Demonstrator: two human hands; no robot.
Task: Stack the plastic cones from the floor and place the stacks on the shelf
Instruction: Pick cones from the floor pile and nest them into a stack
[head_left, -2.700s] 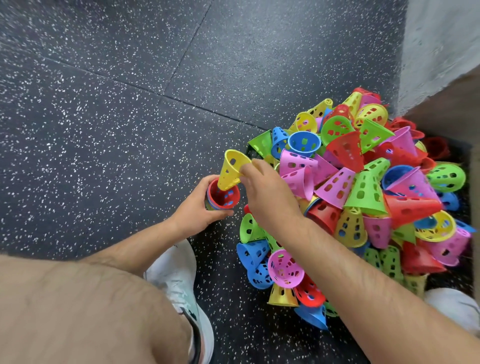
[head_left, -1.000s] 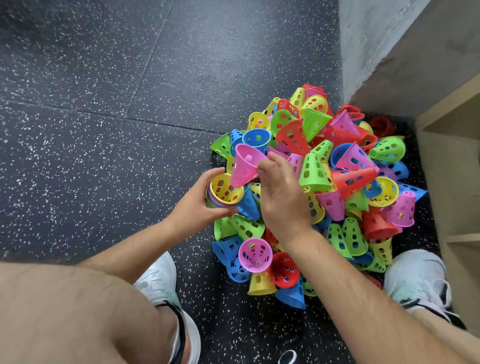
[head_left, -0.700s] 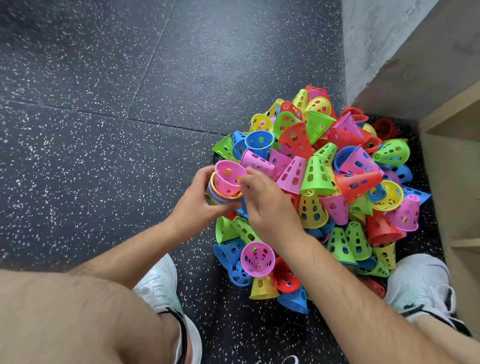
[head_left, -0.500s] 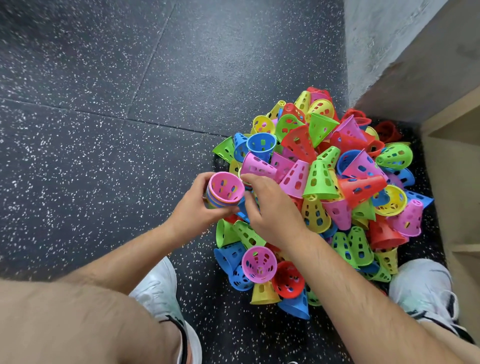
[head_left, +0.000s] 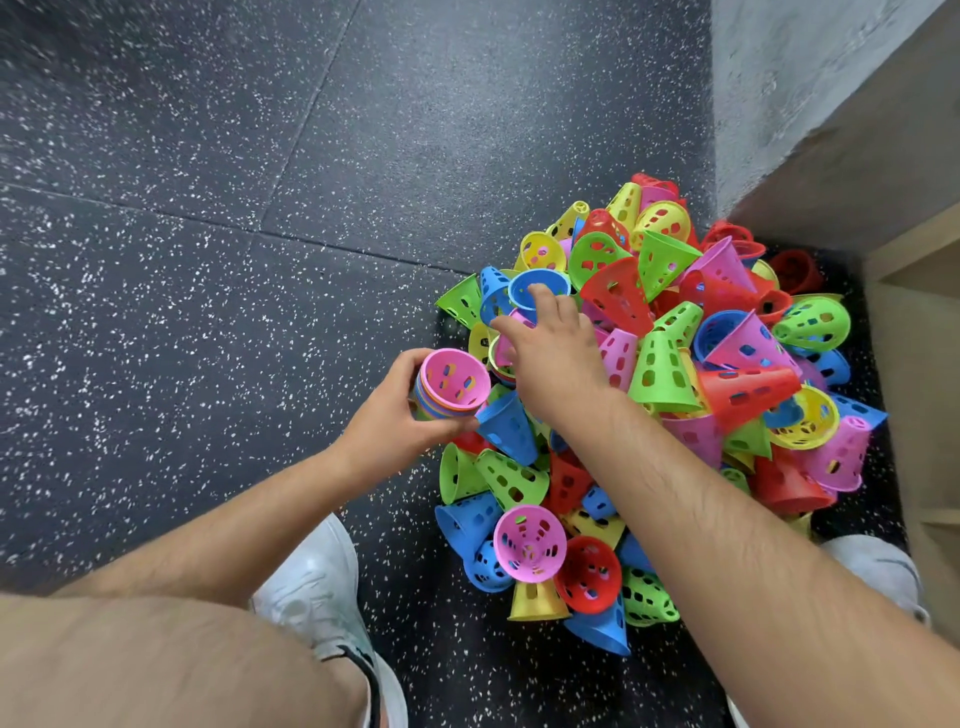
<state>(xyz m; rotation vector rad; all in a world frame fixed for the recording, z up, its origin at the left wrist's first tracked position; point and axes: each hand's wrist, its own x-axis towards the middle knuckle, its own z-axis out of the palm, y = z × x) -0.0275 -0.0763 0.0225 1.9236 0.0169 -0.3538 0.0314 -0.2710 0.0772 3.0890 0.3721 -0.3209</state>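
Observation:
A big heap of perforated plastic cones in red, green, blue, yellow and pink lies on the dark floor. My left hand grips a nested stack of cones, mouth up, with a pink one on top, at the heap's left edge. My right hand reaches over the heap's top left, fingers spread. Its fingertips touch the rim of an upturned blue cone. A pink cone lies partly hidden under that hand.
A wooden shelf unit stands at the right edge, beside a grey wall. My white shoes stand on either side of the heap, my bare knee at lower left. Speckled black rubber floor stretches to the left and beyond.
A yellow cone and then a pink cone went into the stack in my left hand. My right hand let go of the pink cone and moved up to the blue cone.

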